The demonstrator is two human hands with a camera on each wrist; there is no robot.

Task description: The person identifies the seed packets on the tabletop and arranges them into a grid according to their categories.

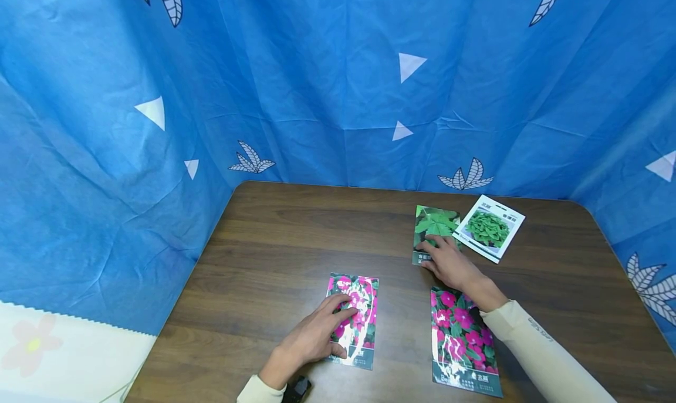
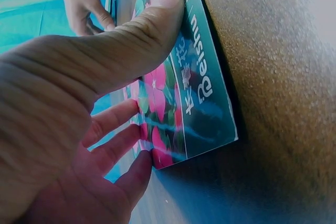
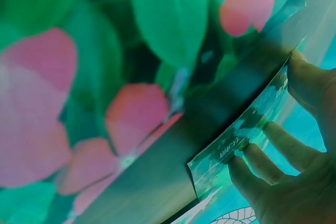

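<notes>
My left hand [image 1: 313, 331] rests over a seed packet with pink flowers [image 1: 368, 339] lying on the table. In the left wrist view its thumb [image 2: 152, 24] lies across the packet's dark printed band, and the other fingertips touch the face and edge. Farther out, my right hand [image 1: 455, 264] reaches over a green-leaf seed packet [image 1: 437, 220], partly hidden by the hand. Spread fingertips [image 3: 252, 156] touch that packet's face in the right wrist view, with the thumb at its edge. A white seed packet [image 1: 488, 228] with leafy greens lies right beside it.
Under my right forearm lies a larger pink-flower packet [image 1: 459, 338]. A small black object [image 1: 297, 389] shows beside my left wrist. Blue patterned curtain [image 1: 338, 98] hangs along the back and sides of the wooden table [image 1: 274, 233].
</notes>
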